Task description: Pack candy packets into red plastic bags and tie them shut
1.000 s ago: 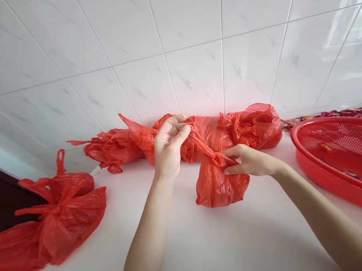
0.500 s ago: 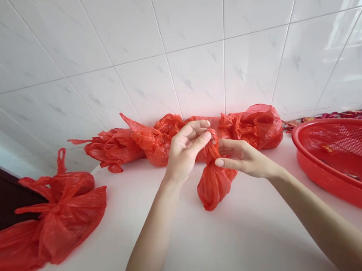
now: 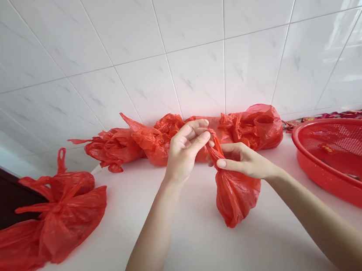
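A small red plastic bag (image 3: 238, 196) hangs from my hands over the white surface, its neck twisted into a rope and its lower part bulging; the contents are hidden. My left hand (image 3: 185, 148) pinches the top end of the twisted neck between thumb and fingers. Lower down, my right hand (image 3: 246, 160) closes on the neck just above the bulge, thumb in front and fingers partly hidden behind the plastic.
Several filled red bags (image 3: 113, 148) line the tiled wall (image 3: 196, 76). More tied red bags (image 3: 72, 215) lie at left. A red basket (image 3: 349, 194) stands at right with a few small items inside. Patterned cloth (image 3: 340, 117) lies behind it on the white tabletop (image 3: 195, 248).
The bag's bulge has swung right and lower, showing more of its side. My right hand has gone from loose fingers beside the neck to gripping it. My left hand has barely moved.
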{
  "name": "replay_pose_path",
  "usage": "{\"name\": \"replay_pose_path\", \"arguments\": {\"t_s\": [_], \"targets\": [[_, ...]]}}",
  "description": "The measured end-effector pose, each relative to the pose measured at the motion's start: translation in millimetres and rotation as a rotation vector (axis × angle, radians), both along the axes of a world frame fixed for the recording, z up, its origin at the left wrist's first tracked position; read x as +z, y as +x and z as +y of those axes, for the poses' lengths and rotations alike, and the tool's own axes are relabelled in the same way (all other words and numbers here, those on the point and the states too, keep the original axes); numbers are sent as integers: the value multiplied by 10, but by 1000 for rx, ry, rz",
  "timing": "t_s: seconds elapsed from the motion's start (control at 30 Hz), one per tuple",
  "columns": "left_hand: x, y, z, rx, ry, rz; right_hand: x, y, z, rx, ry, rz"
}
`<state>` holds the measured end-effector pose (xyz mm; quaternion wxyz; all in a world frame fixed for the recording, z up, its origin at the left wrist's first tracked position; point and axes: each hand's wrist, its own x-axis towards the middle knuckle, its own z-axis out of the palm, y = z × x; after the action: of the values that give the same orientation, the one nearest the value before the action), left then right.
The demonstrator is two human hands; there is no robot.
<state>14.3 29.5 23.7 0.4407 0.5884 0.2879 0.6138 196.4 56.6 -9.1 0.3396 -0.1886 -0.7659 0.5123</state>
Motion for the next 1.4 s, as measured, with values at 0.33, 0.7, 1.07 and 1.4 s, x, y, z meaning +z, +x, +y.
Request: {"name": "replay_pose_path", "arguments": {"t_s": [0.33,0.7,1.07,1.4], "targets": [[14,-42,14,21,28,-35,19,35,18,70,-60,-37],[95,-201,23,185,107,-56,-118,-22,44,-14,-4,-146],[46,-147,-20,33,74,76,3,-28,-12,-32,62,4],[28,-55,-74,-4,78,153,70,-101,-170,-262,95,146]]}}
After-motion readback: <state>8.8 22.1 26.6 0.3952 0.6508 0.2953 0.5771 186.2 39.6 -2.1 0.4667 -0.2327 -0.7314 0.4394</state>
